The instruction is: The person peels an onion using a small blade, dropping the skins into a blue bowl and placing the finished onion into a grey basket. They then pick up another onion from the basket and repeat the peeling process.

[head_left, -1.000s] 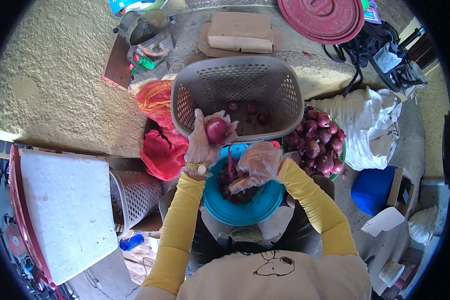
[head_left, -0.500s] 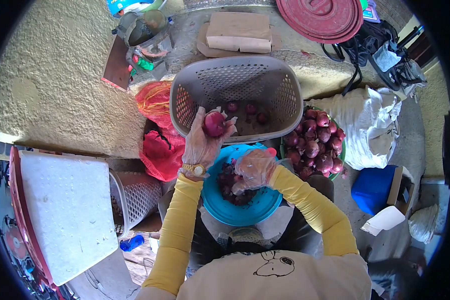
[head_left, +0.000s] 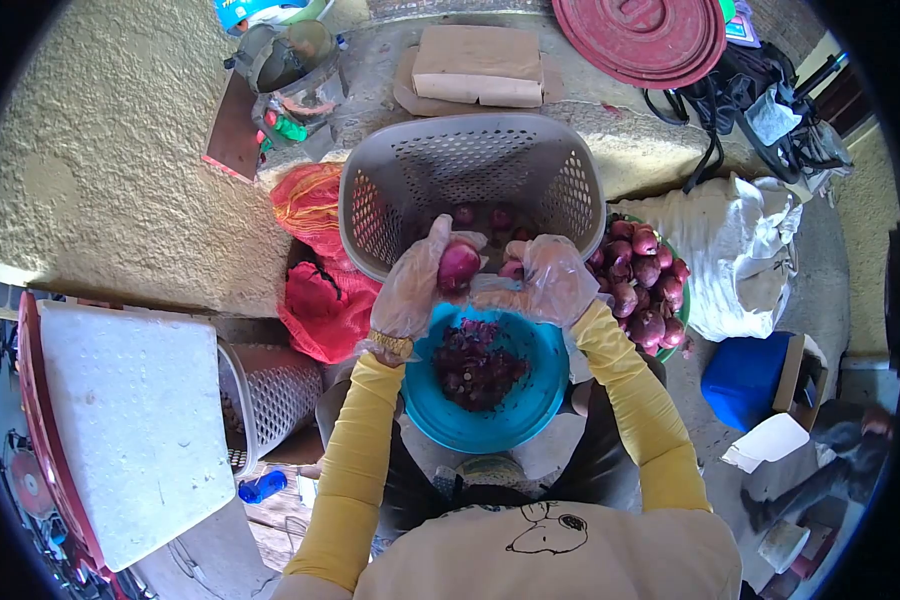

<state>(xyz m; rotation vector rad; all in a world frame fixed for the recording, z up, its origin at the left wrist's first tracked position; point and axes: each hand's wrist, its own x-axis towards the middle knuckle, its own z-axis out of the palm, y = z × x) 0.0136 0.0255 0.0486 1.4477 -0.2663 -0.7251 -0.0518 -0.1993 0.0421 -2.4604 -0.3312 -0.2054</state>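
From the head view, looking down: red onion (head_left: 459,267) cupped in the left hand (head_left: 410,290), fingers curled partly closed around it and thumb along its upper side, both under thin clear plastic. Just to the right of that onion, with a narrow gap between, the right hand (head_left: 565,285), half-closed and turned inward, fingers towards the left palm. At its fingertips a small pinkish thing (head_left: 511,270), perhaps a handle or a bit of onion, too blurred to tell, and so impossible to say whether gripped or merely behind the fingers. Clearly nearer to the onion, and in contact with it: the left hand. Nearly round in outline, with a long axis hard to read. Just ahead of both hands, the near rim of the grey basket (head_left: 470,125), close enough to limit forward room; inside, beyond the fingertips, a few loose onions (head_left: 500,217). Below the hands, towards the body, the blue basin (head_left: 490,435) with dark red peelings (head_left: 470,370) in the middle and open air above. Close on the right hand's outer side, a heap of onions (head_left: 645,290); outward from the left hand, a red mesh sack (head_left: 320,310). Well apart, far to the right, a person's leg (head_left: 820,475).
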